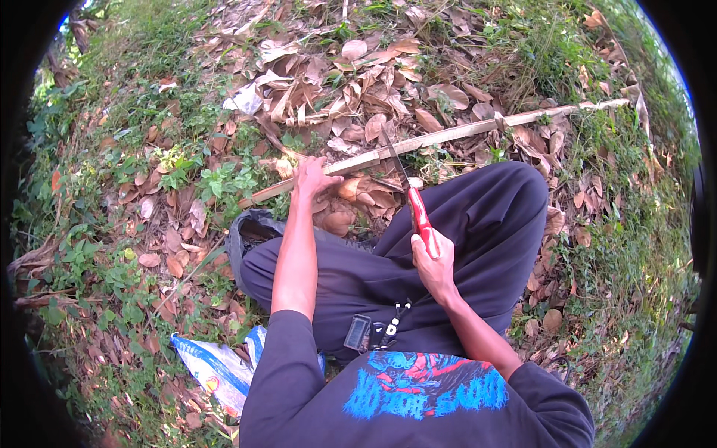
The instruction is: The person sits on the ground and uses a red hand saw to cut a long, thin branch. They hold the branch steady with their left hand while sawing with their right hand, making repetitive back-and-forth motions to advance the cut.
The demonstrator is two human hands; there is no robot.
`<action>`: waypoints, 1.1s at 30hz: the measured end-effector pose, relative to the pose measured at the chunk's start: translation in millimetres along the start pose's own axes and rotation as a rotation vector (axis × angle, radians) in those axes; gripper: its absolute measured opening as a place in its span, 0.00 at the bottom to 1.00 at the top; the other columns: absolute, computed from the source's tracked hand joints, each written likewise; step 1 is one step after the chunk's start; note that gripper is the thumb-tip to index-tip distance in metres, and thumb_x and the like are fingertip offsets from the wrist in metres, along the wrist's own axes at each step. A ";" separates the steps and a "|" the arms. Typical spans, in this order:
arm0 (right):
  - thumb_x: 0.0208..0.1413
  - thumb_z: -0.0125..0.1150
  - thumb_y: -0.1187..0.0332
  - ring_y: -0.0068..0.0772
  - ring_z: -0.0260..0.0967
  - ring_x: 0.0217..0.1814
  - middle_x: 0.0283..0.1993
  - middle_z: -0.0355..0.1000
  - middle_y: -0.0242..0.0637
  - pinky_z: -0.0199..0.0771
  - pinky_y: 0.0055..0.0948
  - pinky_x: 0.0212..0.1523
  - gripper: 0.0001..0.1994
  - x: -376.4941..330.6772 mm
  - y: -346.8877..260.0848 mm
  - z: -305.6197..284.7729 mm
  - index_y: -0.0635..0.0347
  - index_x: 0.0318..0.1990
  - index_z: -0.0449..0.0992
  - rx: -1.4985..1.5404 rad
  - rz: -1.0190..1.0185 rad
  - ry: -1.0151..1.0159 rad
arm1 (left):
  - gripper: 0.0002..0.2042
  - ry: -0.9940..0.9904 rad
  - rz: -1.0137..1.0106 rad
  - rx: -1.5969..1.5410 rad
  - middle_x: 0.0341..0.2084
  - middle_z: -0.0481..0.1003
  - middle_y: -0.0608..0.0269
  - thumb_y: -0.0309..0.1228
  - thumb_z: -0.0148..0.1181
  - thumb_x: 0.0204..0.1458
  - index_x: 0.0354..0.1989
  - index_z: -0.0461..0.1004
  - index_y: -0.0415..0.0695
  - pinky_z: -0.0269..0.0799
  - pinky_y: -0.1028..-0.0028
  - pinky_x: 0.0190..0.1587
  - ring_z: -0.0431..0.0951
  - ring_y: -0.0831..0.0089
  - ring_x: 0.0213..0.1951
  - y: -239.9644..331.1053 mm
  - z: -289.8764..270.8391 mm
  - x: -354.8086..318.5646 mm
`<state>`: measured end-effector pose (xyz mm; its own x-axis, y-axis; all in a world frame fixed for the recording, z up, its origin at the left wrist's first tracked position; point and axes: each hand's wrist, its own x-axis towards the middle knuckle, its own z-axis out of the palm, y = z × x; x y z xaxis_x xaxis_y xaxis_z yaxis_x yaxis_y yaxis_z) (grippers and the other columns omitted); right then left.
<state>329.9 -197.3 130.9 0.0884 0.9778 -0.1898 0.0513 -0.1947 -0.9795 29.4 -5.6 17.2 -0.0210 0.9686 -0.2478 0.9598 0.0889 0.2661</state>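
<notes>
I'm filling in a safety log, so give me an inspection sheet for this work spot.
Surface: leaf-strewn ground with patches of grass.
Job's things: long wood strip, running slantwise; dark blade with red handle, crossing the strip in view, contact unclear.
Clutter: dry leaves around the strip; blue-and-white bag at lower left; white scrap beyond the strip.
Grips: left grip on the strip near its left end, how tightly unclear; right grip closed on the handle.
Cables: nothing clearly seen; a beaded cord lies on the trousers.
Surroundings: green plants at left; no co-worker seen.
</notes>
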 end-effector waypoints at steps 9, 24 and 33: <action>0.59 0.58 0.72 0.15 0.54 0.19 0.17 0.61 0.26 0.57 0.25 0.21 0.11 -0.4 -12.0 -8.0 0.65 0.25 0.68 0.096 0.054 0.054 | 0.28 -0.010 0.112 0.175 0.42 0.78 0.50 0.47 0.74 0.34 0.45 0.80 0.45 0.66 0.47 0.52 0.69 0.48 0.52 -7.4 6.8 18.2; 0.58 0.59 0.73 0.18 0.53 0.18 0.15 0.59 0.32 0.58 0.28 0.20 0.11 7.1 -21.0 24.6 0.65 0.25 0.67 0.010 -0.030 0.007 | 0.31 0.494 0.188 0.151 0.44 0.68 0.57 0.46 0.76 0.35 0.46 0.71 0.45 0.63 0.56 0.50 0.68 0.58 0.50 -11.7 33.3 9.9; 0.58 0.58 0.73 0.22 0.55 0.16 0.15 0.60 0.36 0.61 0.31 0.21 0.09 9.0 -8.4 44.9 0.67 0.27 0.69 -0.148 -0.105 -0.004 | 0.36 0.453 0.143 0.129 0.46 0.68 0.56 0.49 0.79 0.31 0.48 0.71 0.46 0.63 0.54 0.54 0.67 0.54 0.52 -16.0 36.8 9.1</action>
<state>285.6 -183.4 134.5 0.0711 0.9937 -0.0870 0.2061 -0.1000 -0.9734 24.2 -6.8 -23.6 0.0211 0.9751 0.2207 0.9882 -0.0539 0.1435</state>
